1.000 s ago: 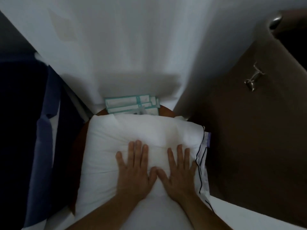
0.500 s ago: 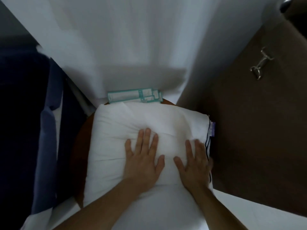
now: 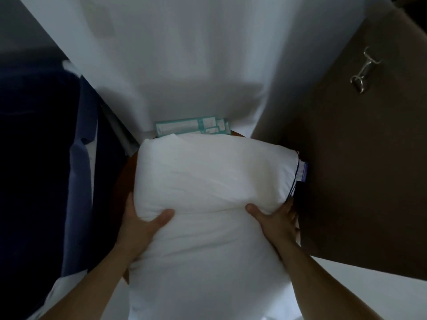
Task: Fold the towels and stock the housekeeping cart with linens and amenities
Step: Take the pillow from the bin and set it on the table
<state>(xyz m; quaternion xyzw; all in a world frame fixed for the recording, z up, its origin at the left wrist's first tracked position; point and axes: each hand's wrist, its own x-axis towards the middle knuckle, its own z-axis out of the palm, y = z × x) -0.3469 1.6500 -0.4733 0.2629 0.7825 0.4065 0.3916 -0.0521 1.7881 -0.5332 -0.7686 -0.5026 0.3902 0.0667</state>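
Both our hands are on the plump white pillow (image 3: 212, 176), which lies across the round reddish-brown wooden counter (image 3: 126, 179): our left hand (image 3: 143, 224) clasps its left side, thumb dug into the top and fingers tucked out of sight underneath, and our right hand (image 3: 276, 224) clasps the right side, thumb on top, fingers wrapped round the dark-piped edge. Just behind the pillow, against the white wall (image 3: 184, 65), sit flat teal-and-white packets (image 3: 193, 128); a brown door (image 3: 346, 162) with a metal hook (image 3: 360, 76) stands to the right and dark blue fabric (image 3: 80, 181) hangs on the left.
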